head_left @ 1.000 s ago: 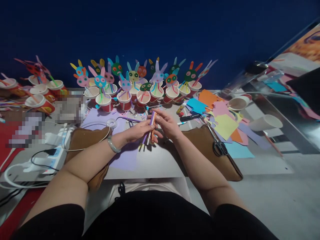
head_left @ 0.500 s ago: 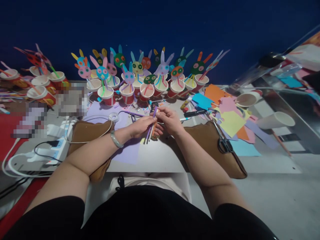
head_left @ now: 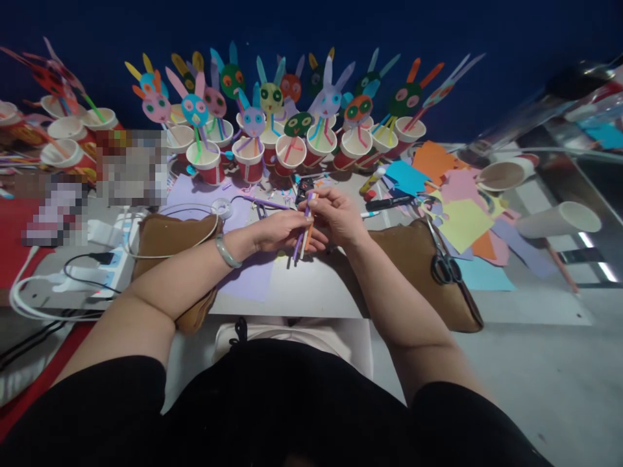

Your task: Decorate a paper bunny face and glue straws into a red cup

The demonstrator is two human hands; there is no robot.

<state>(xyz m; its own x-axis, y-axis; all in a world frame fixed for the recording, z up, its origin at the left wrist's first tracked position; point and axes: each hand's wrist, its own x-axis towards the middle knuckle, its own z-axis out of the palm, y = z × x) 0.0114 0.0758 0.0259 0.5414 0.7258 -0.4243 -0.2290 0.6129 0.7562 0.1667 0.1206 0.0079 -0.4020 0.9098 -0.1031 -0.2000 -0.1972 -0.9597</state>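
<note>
My left hand (head_left: 282, 232) and my right hand (head_left: 341, 217) meet over the middle of the table. Between them is a small bunch of thin straws (head_left: 305, 237), purple, white and orange, slanting with their lower ends toward me. My left fingers press on the bunch from the left, while my right thumb and fingers pinch its upper part. Some of the right fingers curl behind the straws. Just beyond the hands stand paper cups (head_left: 291, 154) with paper rabbit heads (head_left: 253, 121) on bent straws.
Scissors (head_left: 445, 267) lie on a brown cushion (head_left: 406, 275) at right, near coloured paper pieces (head_left: 462, 224). A black pen (head_left: 388, 202) and glue stick (head_left: 374, 178) sit beyond my right hand. At left are a power strip (head_left: 118, 259), cables and another brown cushion (head_left: 180, 237).
The camera view has tilted, so the table and cups appear higher and slightly larger. Both hands still hold the straws, their grip only slightly shifted.
</note>
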